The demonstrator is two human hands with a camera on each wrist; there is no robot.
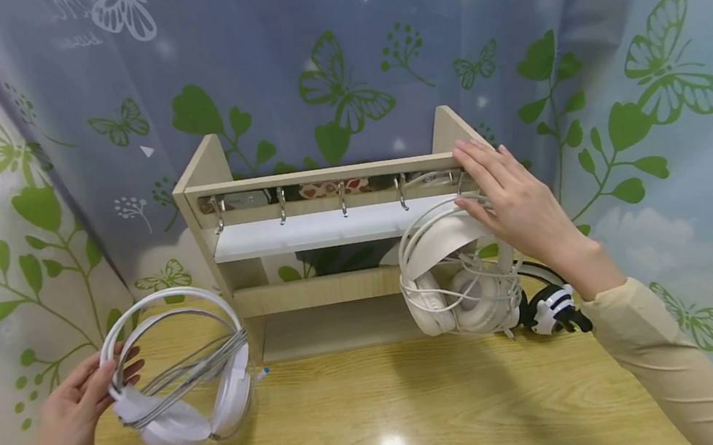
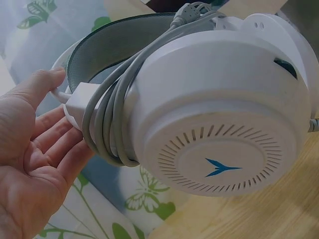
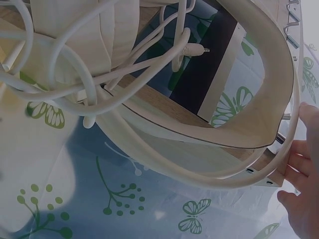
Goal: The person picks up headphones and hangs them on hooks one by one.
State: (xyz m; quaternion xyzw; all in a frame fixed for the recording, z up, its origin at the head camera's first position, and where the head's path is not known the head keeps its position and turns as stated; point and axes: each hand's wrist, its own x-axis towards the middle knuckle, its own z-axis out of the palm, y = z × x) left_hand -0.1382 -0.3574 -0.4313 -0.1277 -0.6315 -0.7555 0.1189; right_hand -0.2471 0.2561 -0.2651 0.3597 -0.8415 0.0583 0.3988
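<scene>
My left hand (image 1: 73, 405) holds white headphones (image 1: 171, 423) by one side of the headband, off to the left of the wooden rack (image 1: 318, 293). Grey cable is wound round them, and a blue mark shows on the ear cup (image 2: 219, 114) in the left wrist view. Cream headphones (image 1: 432, 305), with a loosely wrapped cable, hang at the rack's right end. Over the top of their headband (image 3: 271, 94) lies my right hand (image 1: 513, 208), its fingers fairly straight against the rack's top right corner. The hook under that headband is mostly hidden.
Several metal hooks (image 1: 343, 198) line the rack's upper rail, with a white shelf (image 1: 311, 231) behind. A black-and-white headset (image 1: 551, 310) lies by the rack's right side on the wood-grain table (image 1: 351, 406). Butterfly-patterned curtains (image 1: 339, 70) surround it.
</scene>
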